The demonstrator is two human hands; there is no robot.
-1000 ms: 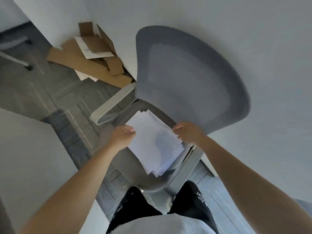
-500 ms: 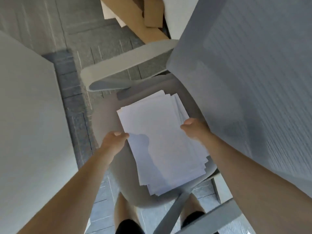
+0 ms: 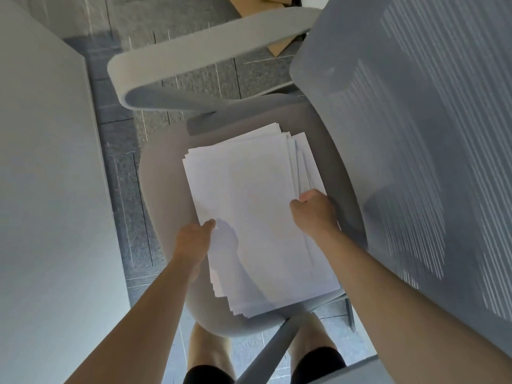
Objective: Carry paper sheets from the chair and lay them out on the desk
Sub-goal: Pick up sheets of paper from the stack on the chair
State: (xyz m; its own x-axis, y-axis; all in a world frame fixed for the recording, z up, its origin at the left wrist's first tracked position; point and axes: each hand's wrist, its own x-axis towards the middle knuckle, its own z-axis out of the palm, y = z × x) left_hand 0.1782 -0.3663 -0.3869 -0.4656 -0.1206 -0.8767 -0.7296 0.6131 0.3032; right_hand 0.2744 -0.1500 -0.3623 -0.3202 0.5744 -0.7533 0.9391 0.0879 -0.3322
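This looks like an office: a grey chair (image 3: 401,162) with a mesh back and curved armrests stands on grey carpet tiles (image 3: 124,203) laid in squares, the sort of seat and flooring you meet in a workplace. To the left runs a flat white slab that is probably the desk (image 3: 41,189), though only its edge and a bare stretch of it show. A loose stack of plain white paper sheets (image 3: 249,212) lies over the chair's seat, and flattened brown cardboard (image 3: 249,4) lies on the floor beyond the armrest.
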